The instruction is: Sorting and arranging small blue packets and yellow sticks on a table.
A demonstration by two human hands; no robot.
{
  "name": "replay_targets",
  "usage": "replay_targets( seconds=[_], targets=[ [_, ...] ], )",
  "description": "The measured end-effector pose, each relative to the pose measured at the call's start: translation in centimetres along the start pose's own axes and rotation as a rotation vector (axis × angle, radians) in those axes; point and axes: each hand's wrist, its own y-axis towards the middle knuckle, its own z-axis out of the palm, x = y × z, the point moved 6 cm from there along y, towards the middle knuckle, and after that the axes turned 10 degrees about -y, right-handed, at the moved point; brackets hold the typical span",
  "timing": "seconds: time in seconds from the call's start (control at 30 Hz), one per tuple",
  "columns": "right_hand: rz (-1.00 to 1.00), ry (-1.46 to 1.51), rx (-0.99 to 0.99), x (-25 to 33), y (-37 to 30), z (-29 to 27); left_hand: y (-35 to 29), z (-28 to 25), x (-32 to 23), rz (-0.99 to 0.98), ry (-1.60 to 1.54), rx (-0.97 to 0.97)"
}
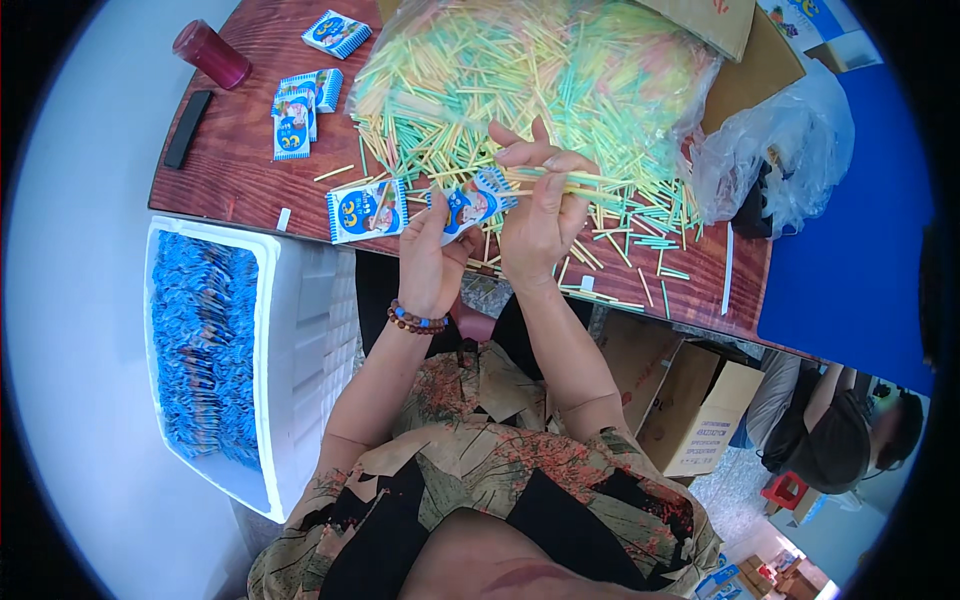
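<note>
My left hand [432,262], with a beaded bracelet at the wrist, pinches a small blue and white packet [470,205] by its lower left corner. Several thin pastel sticks [580,186] lie between the thumb and fingers of my right hand [545,215]. Some of their ends meet the packet's right edge; whether they go inside it I cannot tell. Just left of my left hand, another blue and white packet [366,212] rests on the table's near edge. Beyond my hands spreads a big heap of yellow, green and pink sticks [470,90] in a clear plastic bag.
More packets [293,122] lie at the table's [240,180] far left, by a red cup [212,55] and a black bar [188,130]. A white foam box [268,330] full of blue packets stands left. Right are a crumpled bag [790,140], a carton [710,410] and a person [835,440].
</note>
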Motion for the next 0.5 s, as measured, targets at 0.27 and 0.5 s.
replay_targets(
  seconds=[0.27,0.5],
  targets=[
    [-0.030,-0.018,0.026,-0.3,-0.1,-0.4,-0.2,-0.1,-0.1,-0.006,0.007,0.012],
    [0.107,-0.099,0.106,-1.2,-1.9,0.0,0.0,0.4,0.3,-0.015,-0.023,0.039]
  ],
)
